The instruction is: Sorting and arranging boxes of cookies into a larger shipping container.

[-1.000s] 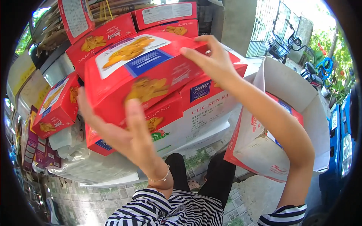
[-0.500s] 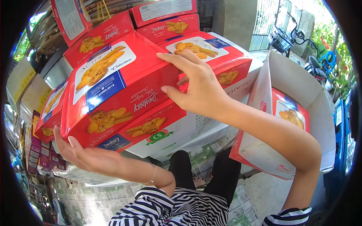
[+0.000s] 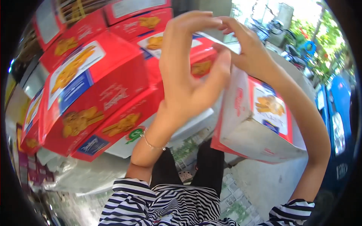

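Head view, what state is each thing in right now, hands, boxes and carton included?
Left hand: raised, fingers curved apart from the thumb, holding nothing visible
Right hand: raised beside the left, fingers bent, holding nothing visible
Large red biscuit box at left: closed, stacked on another
White-and-red carton: open at the top
Red biscuit box inside the carton: printed face showing
Bracelet: around the left wrist

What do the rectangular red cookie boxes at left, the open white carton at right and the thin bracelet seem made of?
Red boxes: probably glossy printed cardboard, given the shine and folded edges. Open carton: likely cardboard, duller, with stiff, flat walls. Thin bracelet: perhaps polished metal; it glints, but blur leaves this open.
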`<state>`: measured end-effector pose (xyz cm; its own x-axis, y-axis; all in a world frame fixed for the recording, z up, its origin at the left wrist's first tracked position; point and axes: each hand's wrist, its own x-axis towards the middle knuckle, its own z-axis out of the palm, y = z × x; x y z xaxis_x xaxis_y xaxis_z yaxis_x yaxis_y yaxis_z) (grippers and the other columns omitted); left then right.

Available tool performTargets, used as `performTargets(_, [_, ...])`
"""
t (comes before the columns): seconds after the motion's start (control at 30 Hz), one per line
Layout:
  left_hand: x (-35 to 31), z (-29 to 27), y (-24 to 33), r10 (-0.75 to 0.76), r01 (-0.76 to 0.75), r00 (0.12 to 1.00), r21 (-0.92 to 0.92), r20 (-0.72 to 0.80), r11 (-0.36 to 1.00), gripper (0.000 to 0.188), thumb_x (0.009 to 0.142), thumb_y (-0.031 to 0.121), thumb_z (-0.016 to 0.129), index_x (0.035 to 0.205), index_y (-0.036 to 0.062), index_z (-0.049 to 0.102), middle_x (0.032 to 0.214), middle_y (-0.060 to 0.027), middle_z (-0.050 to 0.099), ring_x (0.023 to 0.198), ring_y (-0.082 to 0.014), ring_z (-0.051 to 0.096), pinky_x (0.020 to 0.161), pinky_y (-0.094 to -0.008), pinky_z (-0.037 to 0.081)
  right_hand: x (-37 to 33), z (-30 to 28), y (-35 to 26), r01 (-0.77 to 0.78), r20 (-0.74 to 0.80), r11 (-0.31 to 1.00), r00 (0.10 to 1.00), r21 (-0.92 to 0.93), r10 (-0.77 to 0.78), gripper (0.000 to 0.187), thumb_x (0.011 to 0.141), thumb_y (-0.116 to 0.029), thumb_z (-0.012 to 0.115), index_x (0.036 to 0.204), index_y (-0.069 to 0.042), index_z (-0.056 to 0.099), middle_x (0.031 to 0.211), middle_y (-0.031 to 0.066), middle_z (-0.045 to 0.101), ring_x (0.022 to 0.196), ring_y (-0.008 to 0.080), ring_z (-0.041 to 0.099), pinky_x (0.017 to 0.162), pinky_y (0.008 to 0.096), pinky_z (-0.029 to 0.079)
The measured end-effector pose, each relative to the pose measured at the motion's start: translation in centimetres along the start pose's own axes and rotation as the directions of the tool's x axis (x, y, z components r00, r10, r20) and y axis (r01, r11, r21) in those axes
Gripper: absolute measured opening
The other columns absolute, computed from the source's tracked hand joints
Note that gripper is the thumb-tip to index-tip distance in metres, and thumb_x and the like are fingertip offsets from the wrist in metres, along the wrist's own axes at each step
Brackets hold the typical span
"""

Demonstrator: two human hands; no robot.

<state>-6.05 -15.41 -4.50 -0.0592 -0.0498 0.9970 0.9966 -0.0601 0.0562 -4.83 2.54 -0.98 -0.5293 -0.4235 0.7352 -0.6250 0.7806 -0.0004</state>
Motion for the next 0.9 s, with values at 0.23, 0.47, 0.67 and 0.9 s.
performTargets(0.23, [2.5, 14.1, -2.2, -0.141, 0.198, 0.883, -0.084, 0.448, 0.977, 0.031, 0.082, 0.024, 0.062, 0.098, -0.0015, 0.06, 0.087, -0.0139, 0.065, 0.08, -0.0214, 0.063, 0.07, -0.0322, 0.05, -10.7, -11.1, 6.8, -0.195, 0.196, 0.694, 0.875, -0.693, 0.442, 0.046, 0.084, -0.045, 0.057, 0.109, -0.007, 0.054, 0.102, 0.0153, 0.061, 0.097, 0.0309, 0.06, 0.08, 0.0427, 0.049])
performTargets(0.47, [0.1, 25.3, -4.6, -0.294, -0.337, -0.059, 0.258, 0.954, 0.905, 0.049, 0.075, 0.049, 0.06, 0.102, 0.0081, 0.066, 0.096, -0.0143, 0.067, 0.091, -0.0285, 0.064, 0.079, -0.0384, 0.051, -22.6, -14.5, 12.2, -0.607, 0.171, 0.159, 0.039, -0.779, 0.985, 0.093, 0.076, -0.073, 0.047, 0.134, -0.001, 0.04, 0.126, 0.0223, 0.052, 0.109, 0.0339, 0.057, 0.091, 0.0394, 0.046])
performTargets(0.67, [-4.8, 28.0, -7.4, -0.287, -0.304, -0.379, 0.175, 0.88, 0.937, 0.064, 0.084, 0.059, 0.049, 0.112, 0.0029, 0.063, 0.108, -0.018, 0.064, 0.1, -0.0334, 0.06, 0.086, -0.0379, 0.048, -20.6, -13.1, 10.7, -0.724, 0.463, 0.12, -0.296, -0.68, 0.835, 0.103, 0.073, -0.075, 0.051, 0.144, -0.006, 0.023, 0.13, 0.0258, 0.047, 0.102, 0.0347, 0.061, 0.08, 0.0448, 0.052])
performTargets(0.9, [-4.9, 28.3, -7.7, -0.164, -0.133, -0.362, 0.123, 0.918, 0.983, 0.069, 0.082, 0.062, 0.049, 0.103, -0.0023, 0.065, 0.103, -0.0225, 0.063, 0.096, -0.0339, 0.06, 0.083, -0.0393, 0.047, -20.5, -12.5, 11.4, -0.722, 0.39, 0.05, -0.312, -0.69, 0.866, 0.119, 0.069, -0.078, 0.05, 0.146, -0.008, -0.006, 0.129, 0.0292, 0.046, 0.107, 0.0364, 0.058, 0.086, 0.0437, 0.049])
